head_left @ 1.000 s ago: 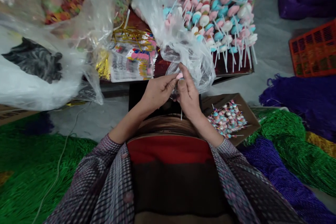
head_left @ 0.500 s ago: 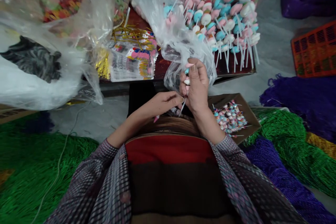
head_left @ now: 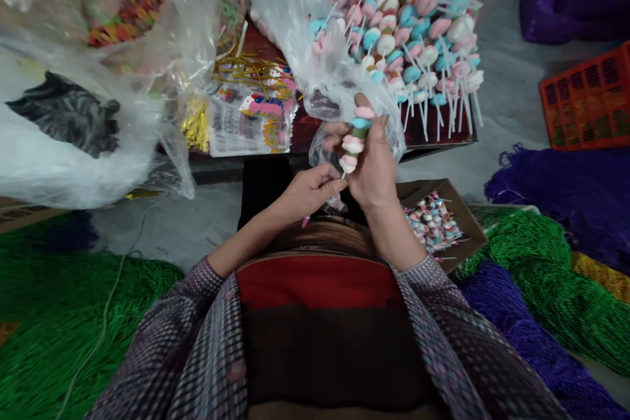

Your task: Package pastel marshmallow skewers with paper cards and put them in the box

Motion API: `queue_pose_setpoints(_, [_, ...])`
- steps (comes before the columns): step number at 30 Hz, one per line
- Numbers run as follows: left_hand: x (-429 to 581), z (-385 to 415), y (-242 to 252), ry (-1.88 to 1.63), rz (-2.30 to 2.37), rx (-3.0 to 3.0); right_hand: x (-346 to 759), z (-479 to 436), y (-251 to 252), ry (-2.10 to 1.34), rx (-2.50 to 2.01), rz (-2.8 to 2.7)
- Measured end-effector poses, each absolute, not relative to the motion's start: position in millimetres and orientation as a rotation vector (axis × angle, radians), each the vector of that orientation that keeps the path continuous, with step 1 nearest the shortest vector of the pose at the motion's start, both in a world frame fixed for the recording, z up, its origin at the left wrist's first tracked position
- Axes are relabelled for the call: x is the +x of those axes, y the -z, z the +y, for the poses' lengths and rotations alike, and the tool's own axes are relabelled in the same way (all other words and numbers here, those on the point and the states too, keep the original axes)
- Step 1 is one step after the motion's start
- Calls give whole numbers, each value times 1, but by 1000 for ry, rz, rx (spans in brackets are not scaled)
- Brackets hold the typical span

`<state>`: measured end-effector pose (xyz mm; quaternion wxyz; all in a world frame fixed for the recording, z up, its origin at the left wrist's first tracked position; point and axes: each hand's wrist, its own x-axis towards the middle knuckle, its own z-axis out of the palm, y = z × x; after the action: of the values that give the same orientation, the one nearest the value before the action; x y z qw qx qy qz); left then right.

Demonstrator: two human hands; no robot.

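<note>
A marshmallow skewer [head_left: 353,143] of pink, white, blue and green-brown pieces stands tilted between my two hands. My left hand [head_left: 315,189] pinches its white stick at the lower end. Loosely cradling the sweets is my right hand [head_left: 377,167], its thumb beside the top pink piece and its other fingers behind and left of the skewer. Under the hands, partly hidden, a clear plastic bag [head_left: 319,144] hangs at the table edge. Something small and pink [head_left: 306,220] pokes out below my left hand; I cannot make out what it is.
A heap of marshmallow skewers [head_left: 423,33] lies at the table's right. Printed wrappers [head_left: 251,125] and gold twist ties [head_left: 197,128] lie left of my hands. A carton [head_left: 465,226] of small wrapped sweets stands at right, near an orange crate [head_left: 588,98].
My right hand has loosened from its wrap around the marshmallow skewer, so more of the sweets show. My left hand has shifted slightly right and up along with the stick.
</note>
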<state>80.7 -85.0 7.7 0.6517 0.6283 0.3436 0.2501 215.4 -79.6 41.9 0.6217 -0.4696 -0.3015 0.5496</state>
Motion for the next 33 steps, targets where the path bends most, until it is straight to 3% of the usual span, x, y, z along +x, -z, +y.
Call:
queue_pose_setpoints(8, [84, -88, -8, -692, 1019, 1771, 209, -85, -27, -1268, -1085, -630])
queue_pose_setpoints(15, [84, -89, -3, -784, 997, 1740, 198, -82, -24, -1157, -1026, -630])
queue_pose_setpoints(24, [82, -89, -2, -863, 945, 1808, 216, -74, -35, -1430, -983, -669])
queue_pose_setpoints(33, [86, -90, 6, -922, 989, 1717, 200, -75, -41, -1379, -1029, -606])
